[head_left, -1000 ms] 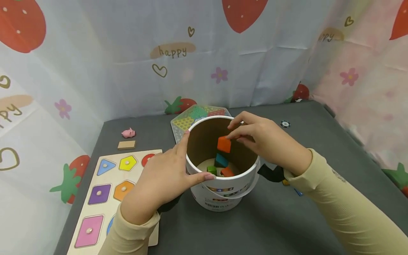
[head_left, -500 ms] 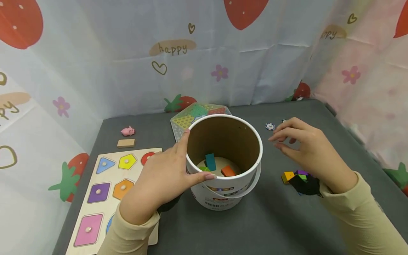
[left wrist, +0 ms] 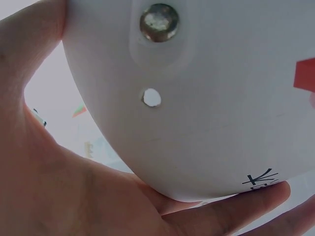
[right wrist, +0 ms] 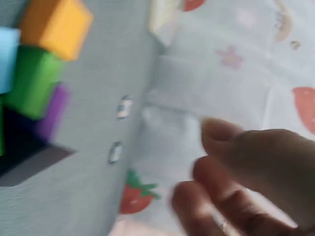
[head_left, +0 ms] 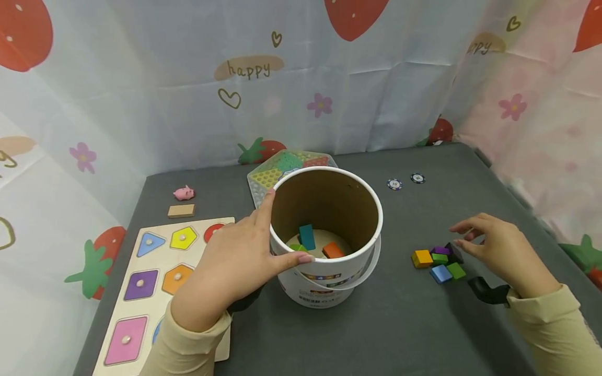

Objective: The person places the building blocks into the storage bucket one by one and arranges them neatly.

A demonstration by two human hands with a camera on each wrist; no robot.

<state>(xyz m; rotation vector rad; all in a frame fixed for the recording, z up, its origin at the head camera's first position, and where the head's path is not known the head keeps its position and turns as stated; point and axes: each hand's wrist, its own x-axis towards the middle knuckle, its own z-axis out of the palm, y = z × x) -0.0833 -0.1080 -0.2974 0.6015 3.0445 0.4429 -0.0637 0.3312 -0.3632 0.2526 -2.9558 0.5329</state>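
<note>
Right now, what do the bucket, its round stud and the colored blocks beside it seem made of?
Bucket: possibly cardboard, matte brown inside, smooth white outside; plastic also possible. Stud: probably metal, from its shiny highlights. Colored blocks: perhaps painted wood; flat, opaque colors, no visible grain.

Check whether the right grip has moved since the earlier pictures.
Yes. In the head view, the right grip has gone from left of the rightmost poker chip to its right, and closer to the wearer.
</note>
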